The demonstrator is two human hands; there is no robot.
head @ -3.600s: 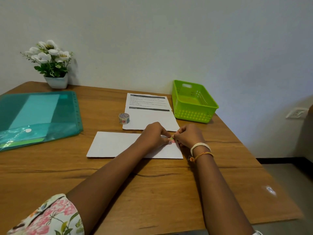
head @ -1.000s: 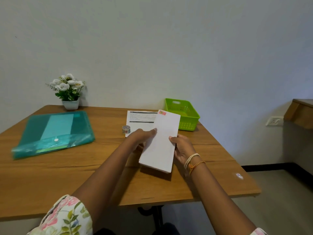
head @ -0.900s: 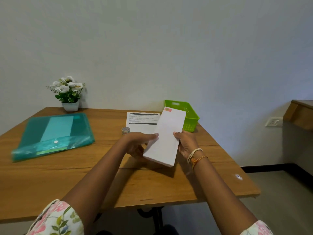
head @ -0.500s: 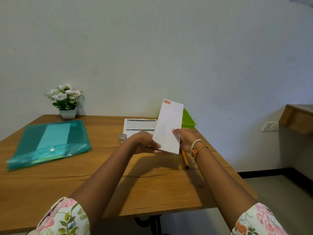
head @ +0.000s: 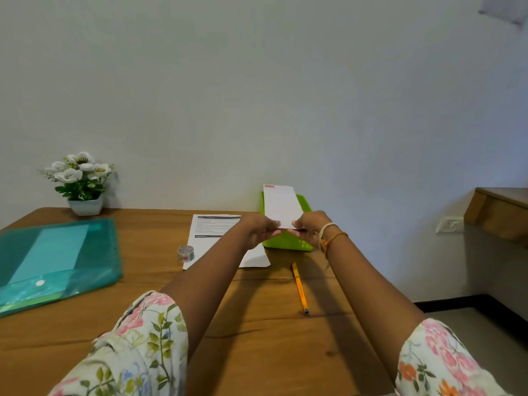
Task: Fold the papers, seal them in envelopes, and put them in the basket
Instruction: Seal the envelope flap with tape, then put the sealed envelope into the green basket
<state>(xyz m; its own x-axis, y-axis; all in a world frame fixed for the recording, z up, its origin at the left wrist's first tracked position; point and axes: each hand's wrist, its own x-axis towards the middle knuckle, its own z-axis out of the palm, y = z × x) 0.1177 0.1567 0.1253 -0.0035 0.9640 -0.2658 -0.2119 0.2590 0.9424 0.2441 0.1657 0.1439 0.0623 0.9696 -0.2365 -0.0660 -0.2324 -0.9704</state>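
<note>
Fingers (head: 275, 226) curled, pinching the near end of a white envelope (head: 281, 205): left hand (head: 258, 230) on one side, right hand (head: 308, 228) on the other. Held up over the green basket (head: 285, 242). Printed paper (head: 213, 227) flat beside the basket, tape roll (head: 186, 252) and pencil (head: 299, 287) nearby on the table (head: 257, 338).

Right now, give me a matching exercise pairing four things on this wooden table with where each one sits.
Things:
1. white envelope
2. yellow pencil
3. teal plastic folder
4. patterned tape roll

Places:
A. far left of the table
B. held over the green basket by both hands
C. beside the printed sheet's left edge
D. near side of the basket

Pairs: 1-B, 2-D, 3-A, 4-C
</note>
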